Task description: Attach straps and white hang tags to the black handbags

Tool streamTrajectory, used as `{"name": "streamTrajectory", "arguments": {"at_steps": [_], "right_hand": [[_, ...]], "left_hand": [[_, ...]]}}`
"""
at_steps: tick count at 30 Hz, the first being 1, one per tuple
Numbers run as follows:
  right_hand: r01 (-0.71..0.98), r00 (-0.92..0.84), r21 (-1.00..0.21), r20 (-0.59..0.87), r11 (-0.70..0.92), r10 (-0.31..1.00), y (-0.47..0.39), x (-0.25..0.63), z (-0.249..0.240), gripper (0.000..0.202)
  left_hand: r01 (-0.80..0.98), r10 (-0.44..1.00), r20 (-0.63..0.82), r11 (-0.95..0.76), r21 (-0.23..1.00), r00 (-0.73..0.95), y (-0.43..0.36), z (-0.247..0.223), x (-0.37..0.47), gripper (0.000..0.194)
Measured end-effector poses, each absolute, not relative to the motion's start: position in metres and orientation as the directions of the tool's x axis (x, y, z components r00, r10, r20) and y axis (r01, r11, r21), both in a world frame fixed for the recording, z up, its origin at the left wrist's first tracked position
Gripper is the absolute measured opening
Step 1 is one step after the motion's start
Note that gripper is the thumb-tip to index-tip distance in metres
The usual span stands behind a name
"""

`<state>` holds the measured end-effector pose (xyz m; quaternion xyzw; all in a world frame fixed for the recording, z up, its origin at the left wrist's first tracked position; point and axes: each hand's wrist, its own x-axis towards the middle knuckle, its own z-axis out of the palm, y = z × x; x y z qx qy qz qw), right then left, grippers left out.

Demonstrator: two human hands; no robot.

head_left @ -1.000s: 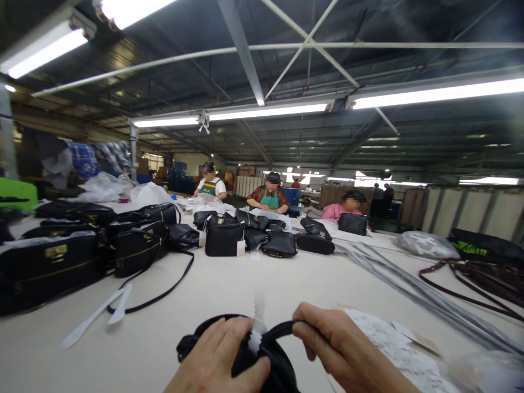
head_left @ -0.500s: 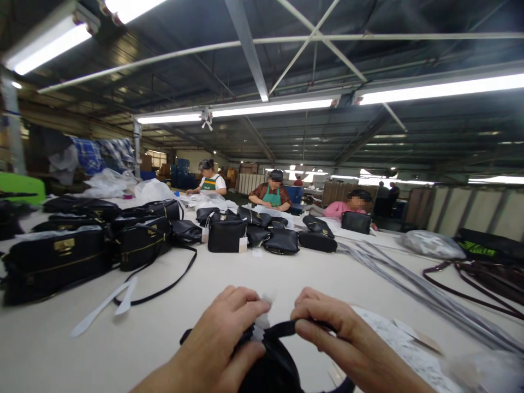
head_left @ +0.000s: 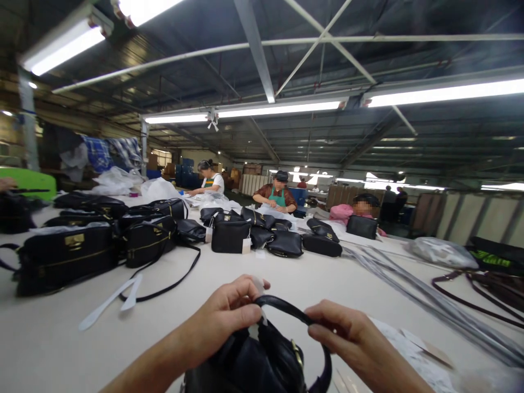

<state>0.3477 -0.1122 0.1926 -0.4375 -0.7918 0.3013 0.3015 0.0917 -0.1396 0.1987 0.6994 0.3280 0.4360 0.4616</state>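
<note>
A black handbag (head_left: 249, 363) with gold-coloured metal on its side is right in front of me at the bottom of the view, partly hidden by my left forearm. Its black strap (head_left: 282, 303) arches up between my hands. My left hand (head_left: 229, 308) is closed on the strap's left end, along with a bit of white wrapping (head_left: 258, 284) that shows at the fingertips. Thumb and fingers of my right hand (head_left: 344, 333) pinch the strap farther right, where it curves down beside the bag.
Many black bags (head_left: 69, 256) stand at left, more (head_left: 231, 234) across the middle. A white strip (head_left: 108, 303) lies front left. Grey strips (head_left: 409, 284), patterned paper (head_left: 413, 349) and brown straps (head_left: 462, 278) lie right. Several people (head_left: 280, 196) work beyond the white table (head_left: 172, 322).
The bag has come further up into view, showing its gold-coloured metal. The strap now arches higher, with my left hand closed on its end. The camera has turned slightly left.
</note>
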Motion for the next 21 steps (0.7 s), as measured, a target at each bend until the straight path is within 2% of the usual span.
{"name": "streamTrajectory", "arguments": {"at_steps": [2, 5, 7, 10, 13, 17, 21], "right_hand": [[0.456, -0.429, -0.814, 0.152, 0.359, 0.890, -0.114, 0.352, 0.189, 0.027], [0.188, -0.461, -0.958, 0.110, 0.218, 0.881, -0.120, 0.347, 0.191, 0.035], [0.022, -0.489, -0.991, 0.103, 0.130, 0.866, -0.124, 0.338, 0.191, 0.039], [-0.129, -0.506, -0.991, 0.099, 0.038, 0.857, -0.124, 0.322, 0.187, 0.039], [-0.178, -0.480, -0.981, 0.154, 0.076, 0.864, -0.120, 0.312, 0.183, 0.037], [-0.111, -0.495, -0.970, 0.244, 0.218, 0.834, -0.120, 0.305, 0.187, 0.034], [0.056, -0.524, -0.933, 0.276, 0.356, 0.806, -0.128, 0.301, 0.191, 0.027]], "left_hand": [[0.234, 0.854, 0.271, -0.403, 0.885, 0.444, -0.144, 0.204, 0.097, 0.008], [0.518, 0.849, 0.222, -0.477, 0.710, 0.479, -0.152, 0.216, 0.105, 0.011], [0.570, 0.838, 0.211, -0.505, 0.648, 0.503, -0.155, 0.223, 0.108, 0.011], [0.462, 0.826, 0.254, -0.505, 0.729, 0.502, -0.157, 0.225, 0.107, 0.012], [0.294, 0.814, 0.340, -0.508, 0.809, 0.471, -0.157, 0.219, 0.103, 0.012], [0.155, 0.815, 0.399, -0.498, 0.853, 0.421, -0.154, 0.208, 0.100, 0.014], [0.031, 0.832, 0.384, -0.431, 0.902, 0.400, -0.144, 0.202, 0.099, 0.008]]}}
